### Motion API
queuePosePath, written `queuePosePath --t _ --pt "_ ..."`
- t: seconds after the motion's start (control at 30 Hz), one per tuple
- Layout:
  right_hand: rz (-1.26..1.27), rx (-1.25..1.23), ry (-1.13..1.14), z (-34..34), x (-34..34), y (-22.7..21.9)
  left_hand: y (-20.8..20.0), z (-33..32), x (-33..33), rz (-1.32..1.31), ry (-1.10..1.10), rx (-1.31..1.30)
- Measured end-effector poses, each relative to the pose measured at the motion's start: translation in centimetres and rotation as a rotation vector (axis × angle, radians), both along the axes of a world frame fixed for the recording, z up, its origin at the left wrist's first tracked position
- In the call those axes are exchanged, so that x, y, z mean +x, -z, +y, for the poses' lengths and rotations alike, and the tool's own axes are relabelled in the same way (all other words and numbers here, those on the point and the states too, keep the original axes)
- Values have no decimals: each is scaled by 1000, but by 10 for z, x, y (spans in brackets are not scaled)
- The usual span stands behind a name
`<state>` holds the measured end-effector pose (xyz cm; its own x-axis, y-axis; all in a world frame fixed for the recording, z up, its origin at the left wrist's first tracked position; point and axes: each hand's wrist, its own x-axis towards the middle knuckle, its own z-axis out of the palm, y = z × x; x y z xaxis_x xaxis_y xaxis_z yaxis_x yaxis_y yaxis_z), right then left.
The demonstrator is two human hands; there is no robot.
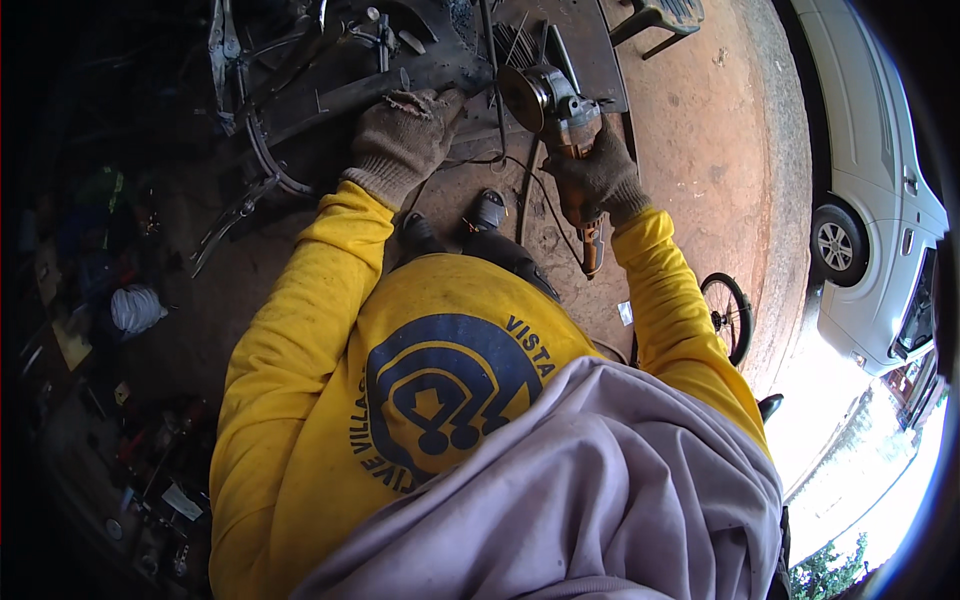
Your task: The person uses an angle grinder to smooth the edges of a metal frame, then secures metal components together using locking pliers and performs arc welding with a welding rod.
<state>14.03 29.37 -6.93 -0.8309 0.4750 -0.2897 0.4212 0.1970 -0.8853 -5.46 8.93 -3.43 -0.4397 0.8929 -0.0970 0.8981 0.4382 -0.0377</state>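
Note:
My right hand point(602, 178), in a brown knit work glove, is wrapped round the body of an angle grinder point(570, 118). The grinder's disc point(524, 98) faces left, near the edge of a dark metal workbench point(590, 50), and its orange-and-black rear end points down. At the bench's near side, my left hand point(405, 140) wears a matching glove, torn or frayed over the knuckles. Its fingers are curled beside a dark metal bar point(350, 97); what they grip is hidden. Between the two hands stands a thin upright metal rod point(492, 60).
Bent metal frame parts point(262, 150) crowd the left. A cord hangs from the grinder near my sandalled feet point(487, 210). A bicycle wheel point(728, 318) stands at the right, with a silver vehicle point(870, 150) beyond. A chair point(665, 18) is at the top right, and clutter lies lower left.

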Motion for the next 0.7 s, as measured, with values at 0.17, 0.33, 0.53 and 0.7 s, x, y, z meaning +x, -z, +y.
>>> queuePosePath --t 0.17,0.33,0.53,0.7 --pt "29 30 -10 1 0 0 0 -1 1 9 -7 14" --pt "19 23 -15 1 0 5 4 -2 0 12 9 66" --pt "-29 6 -42 7 0 11 3 -2 0 23 11 56" --pt "34 0 5 3 0 9 8 -3 -2 33 30 90"
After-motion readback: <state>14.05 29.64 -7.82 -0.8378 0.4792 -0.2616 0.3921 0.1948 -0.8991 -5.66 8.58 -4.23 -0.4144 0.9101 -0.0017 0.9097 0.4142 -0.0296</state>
